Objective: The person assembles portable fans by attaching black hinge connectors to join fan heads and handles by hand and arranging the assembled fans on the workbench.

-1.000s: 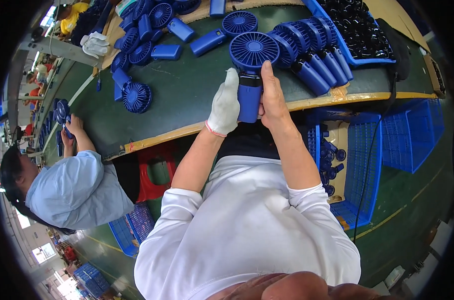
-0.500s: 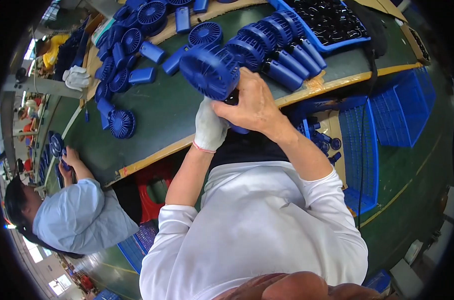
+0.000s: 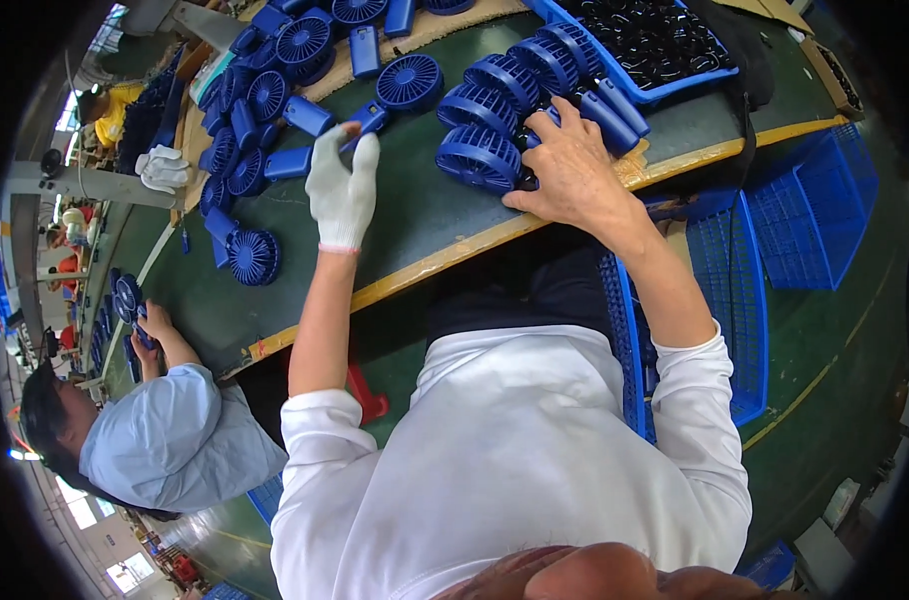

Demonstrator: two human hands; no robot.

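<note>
My left hand (image 3: 343, 190), in a white knit glove with fingertips bare, is raised over the bench with thumb and fingers apart and nothing in it. Just past its fingertips lies a blue handheld fan (image 3: 410, 84) with its handle pointing toward me. My bare right hand (image 3: 573, 170) is closed over the neck and handle of another blue handheld fan (image 3: 478, 158), the nearest in a row lying on its side by the bench's front edge. Behind it stand several like fans (image 3: 502, 84), their handles (image 3: 611, 125) pointing right. My palm hides most of the held handle.
Loose blue fans (image 3: 305, 45) pile up at the far left. A blue tray (image 3: 665, 92) of glossy black parts sits at the far right. Blue crates (image 3: 810, 215) stand below the bench's yellow edge (image 3: 455, 252). At left, a co-worker (image 3: 180, 435) handles a fan.
The fan that both hands held up mid-bench now lies at the near end of the row, under my right hand. My left hand has let go and moved left, opening.
</note>
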